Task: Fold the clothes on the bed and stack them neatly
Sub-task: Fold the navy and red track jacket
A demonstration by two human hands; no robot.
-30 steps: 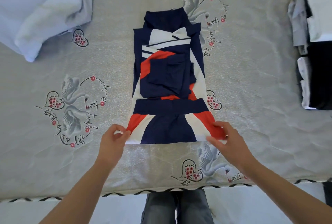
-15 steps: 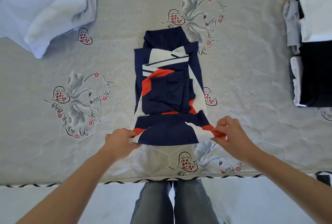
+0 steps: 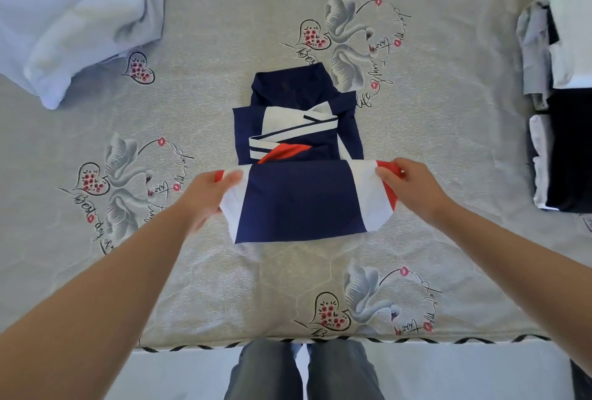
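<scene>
A navy, white and red shirt (image 3: pixel 298 201) lies partly folded in the middle of the bed (image 3: pixel 224 287), collar end away from me. My left hand (image 3: pixel 208 194) pinches its lifted bottom hem at the left corner. The right corner of that hem is pinched by my right hand (image 3: pixel 408 188). The bottom part is raised and turned over onto the shirt's middle, hiding the folded sleeves beneath. A stack of folded clothes (image 3: pixel 563 104), white, grey and black, sits at the bed's right edge.
A heap of pale blue and white unfolded clothes (image 3: pixel 67 18) lies at the far left. The grey bed cover carries swan and heart prints. The bed's near edge (image 3: pixel 320 340) runs just in front of my legs (image 3: pixel 301 370).
Both hands took hold of the shirt's bottom hem, lifted it and carried it away from me, folding the lower part up over the middle.
</scene>
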